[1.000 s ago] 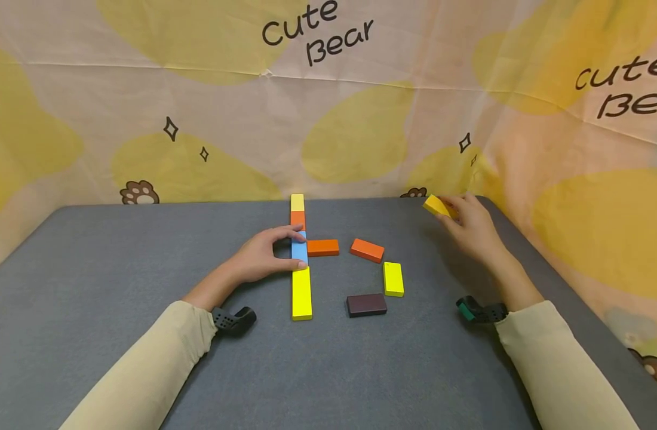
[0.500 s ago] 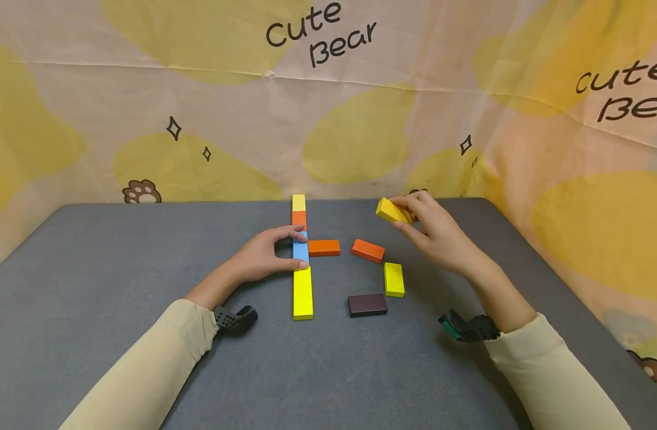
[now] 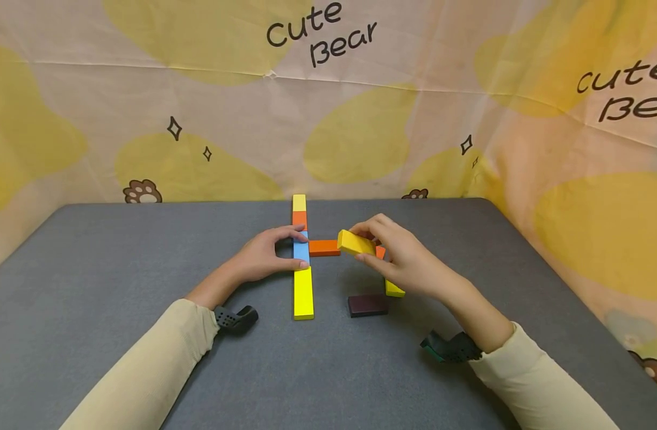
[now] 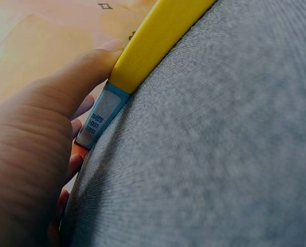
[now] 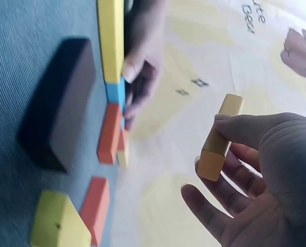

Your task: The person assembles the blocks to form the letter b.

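Note:
Between thumb and fingers, my right hand (image 3: 406, 260) pinches a yellow block (image 3: 354, 242), raised above the table and slightly tilted. The right wrist view shows the same block with its near end toward the camera. My left hand (image 3: 261, 255) rests at a straight row of blocks, its thumb and fingertips touching near the two ends of the blue block (image 3: 300, 252). In that row, a long yellow block (image 3: 303, 292) lies nearest, with an orange block (image 3: 299, 220) and a pale yellow block (image 3: 299, 202) farther back. An orange block (image 3: 324, 248) sticks out rightward from the blue one.
Below my right hand, an orange block (image 3: 380, 252) and a yellow block (image 3: 395, 289) are partly covered from the head camera. A dark brown block (image 3: 368, 305) lies nearer on the grey table (image 3: 146, 269). A printed cloth (image 3: 355, 131) hangs behind the table's far edge.
My right hand has carried the yellow block leftward and nearer, from the far right over to the loose blocks. My left hand stays where it was at the row.

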`<state>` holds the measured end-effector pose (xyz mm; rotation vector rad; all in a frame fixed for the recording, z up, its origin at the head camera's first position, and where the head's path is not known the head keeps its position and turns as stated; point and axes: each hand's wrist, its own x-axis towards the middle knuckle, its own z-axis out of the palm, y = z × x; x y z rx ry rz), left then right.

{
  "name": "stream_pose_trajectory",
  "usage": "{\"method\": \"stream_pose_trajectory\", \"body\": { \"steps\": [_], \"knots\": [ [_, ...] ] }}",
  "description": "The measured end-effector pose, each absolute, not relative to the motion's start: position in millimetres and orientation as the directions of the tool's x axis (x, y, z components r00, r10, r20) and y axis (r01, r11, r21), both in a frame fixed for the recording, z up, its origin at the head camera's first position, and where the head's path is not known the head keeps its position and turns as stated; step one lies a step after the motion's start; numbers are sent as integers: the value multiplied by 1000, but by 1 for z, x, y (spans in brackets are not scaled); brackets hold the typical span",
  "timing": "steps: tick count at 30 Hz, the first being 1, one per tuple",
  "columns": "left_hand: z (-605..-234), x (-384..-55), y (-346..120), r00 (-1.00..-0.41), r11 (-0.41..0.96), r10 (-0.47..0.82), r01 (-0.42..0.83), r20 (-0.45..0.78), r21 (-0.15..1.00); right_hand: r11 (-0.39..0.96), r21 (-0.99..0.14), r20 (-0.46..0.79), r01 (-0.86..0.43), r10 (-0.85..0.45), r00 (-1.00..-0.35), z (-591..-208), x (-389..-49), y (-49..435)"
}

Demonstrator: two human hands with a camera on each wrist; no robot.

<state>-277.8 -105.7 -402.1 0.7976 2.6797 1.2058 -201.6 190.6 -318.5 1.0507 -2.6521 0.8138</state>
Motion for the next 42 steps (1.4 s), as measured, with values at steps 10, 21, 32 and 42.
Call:
{"method": "stream_pose_trajectory", "body": {
  "steps": [10,21,32,42],
  "knots": [
    [-402,-278,-106,-861,564,495,421,117,711,542,-478,270,-691,-658,-703,-331,-187,168],
    [-402,-277,-107,-860,557,496,422,121,715,606,-470,113,-641,-679,-725,-347,-176,149],
    [-402,-278,-106,-860,557,496,418,116,717,664,-404,6,-629,-686,-728,-350,-175,149],
    [-401,-277,-105,-861,554,494,417,118,720,665,-389,-20,-637,-698,-716,-350,-178,153]
  ]
}}
